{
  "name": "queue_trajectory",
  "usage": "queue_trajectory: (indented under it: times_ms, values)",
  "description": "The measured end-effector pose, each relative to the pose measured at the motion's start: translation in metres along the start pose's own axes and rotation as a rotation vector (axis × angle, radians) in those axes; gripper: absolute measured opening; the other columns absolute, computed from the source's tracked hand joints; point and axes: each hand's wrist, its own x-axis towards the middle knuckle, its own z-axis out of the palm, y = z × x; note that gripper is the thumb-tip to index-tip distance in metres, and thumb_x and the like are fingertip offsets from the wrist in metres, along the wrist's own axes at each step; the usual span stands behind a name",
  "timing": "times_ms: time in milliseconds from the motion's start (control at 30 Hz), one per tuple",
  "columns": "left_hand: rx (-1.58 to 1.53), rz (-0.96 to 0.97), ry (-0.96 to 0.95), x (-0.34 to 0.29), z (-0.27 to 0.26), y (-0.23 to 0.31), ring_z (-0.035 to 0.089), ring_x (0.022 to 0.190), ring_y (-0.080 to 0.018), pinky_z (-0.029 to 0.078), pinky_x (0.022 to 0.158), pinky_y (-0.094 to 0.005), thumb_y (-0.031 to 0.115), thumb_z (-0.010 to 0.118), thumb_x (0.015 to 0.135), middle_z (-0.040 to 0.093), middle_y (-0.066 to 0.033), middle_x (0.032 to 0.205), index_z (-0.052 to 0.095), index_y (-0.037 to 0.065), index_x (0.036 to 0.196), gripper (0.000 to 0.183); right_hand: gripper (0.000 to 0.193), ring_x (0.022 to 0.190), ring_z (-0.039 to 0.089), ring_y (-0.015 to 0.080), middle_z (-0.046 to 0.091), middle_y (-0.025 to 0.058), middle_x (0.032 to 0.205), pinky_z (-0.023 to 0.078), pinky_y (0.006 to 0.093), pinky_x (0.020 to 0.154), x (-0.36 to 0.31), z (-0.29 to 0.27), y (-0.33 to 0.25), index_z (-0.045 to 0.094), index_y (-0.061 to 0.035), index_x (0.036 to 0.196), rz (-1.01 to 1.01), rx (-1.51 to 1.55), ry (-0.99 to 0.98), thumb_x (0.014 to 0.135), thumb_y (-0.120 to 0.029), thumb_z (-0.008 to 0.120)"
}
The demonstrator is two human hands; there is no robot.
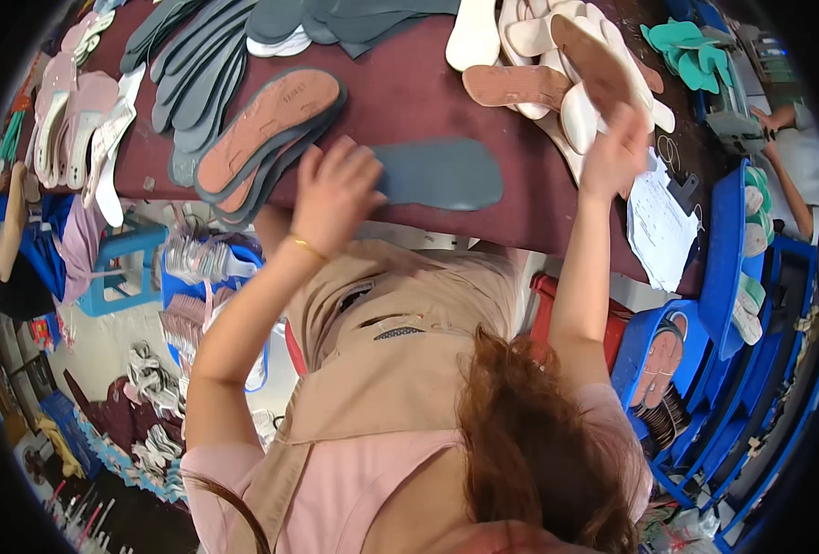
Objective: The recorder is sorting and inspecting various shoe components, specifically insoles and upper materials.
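My left hand (338, 194), a little blurred, is over the table's near edge with loosely bent fingers apart, nothing visible in it. It overlaps the left end of a flat dark grey insole (446, 174); I cannot tell whether they touch. To its left lies a stack of grey soles with a brown-pink sole (271, 125) on top. My right hand (617, 152), also blurred, is closed on the near end of a brown sole (596, 60), tilted over a pile of cream soles (531, 37). Another brown sole (517, 85) lies beside that pile.
Fanned grey insoles (202, 74) lie at the far left of the maroon table (409, 83). Papers (660, 226) with a black clip hang over its right edge. Blue bins (728, 268) stand at the right, a blue stool (121, 268) at the left. Other people's arms show at both sides.
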Motion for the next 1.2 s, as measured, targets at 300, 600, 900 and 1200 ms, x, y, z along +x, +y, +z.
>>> queue_trajectory:
  times_ms: [300, 600, 900, 1200]
  values:
    - [-0.949, -0.255, 0.383, -0.012, -0.005, 0.011, 0.05, 0.115, -0.027, 0.044, 0.094, -0.0397, 0.022, 0.079, 0.073, 0.05, -0.0124, 0.127, 0.06, 0.007, 0.12, 0.052, 0.021, 0.077, 0.061, 0.0102, 0.065, 0.0039, 0.093, 0.051, 0.0249, 0.063, -0.094, -0.026, -0.022, 0.064, 0.0001, 0.105, 0.884, 0.819, -0.36, 0.094, -0.018, 0.06]
    - [-1.01, -0.205, 0.169, -0.036, 0.001, 0.004, 0.061, 0.098, -0.0227, 0.053, 0.083, -0.0321, 0.008, 0.08, 0.069, 0.054, -0.0136, 0.123, 0.063, 0.006, 0.115, 0.048, 0.02, 0.083, 0.066, 0.014, 0.066, 0.0076, 0.096, 0.057, 0.0251, 0.065, -0.098, -0.019, 0.012, 0.062, -0.0018, 0.106, 1.105, 0.841, -0.509, 0.094, -0.017, 0.06]
    - [-0.826, -0.353, 0.153, -0.024, 0.011, 0.006, 0.057, 0.1, -0.0279, 0.045, 0.09, -0.0382, 0.008, 0.081, 0.063, 0.065, -0.0082, 0.11, 0.053, 0.005, 0.12, 0.063, 0.023, 0.056, 0.047, 0.0029, 0.062, -0.0013, 0.076, 0.036, 0.0177, 0.045, -0.098, -0.019, 0.026, 0.069, -0.0002, 0.1, 0.815, 0.286, -0.615, 0.083, -0.016, 0.074]
    - [-0.341, -0.238, -0.275, 0.003, -0.023, 0.015, 0.049, 0.113, -0.0322, 0.04, 0.092, -0.0435, 0.026, 0.078, 0.066, 0.056, -0.009, 0.119, 0.058, 0.012, 0.117, 0.056, 0.022, 0.063, 0.055, 0.0067, 0.064, 0.0015, 0.079, 0.044, 0.0212, 0.047, -0.102, -0.017, 0.021, 0.073, -0.001, 0.095, 0.642, 0.053, -0.624, 0.079, -0.016, 0.076]
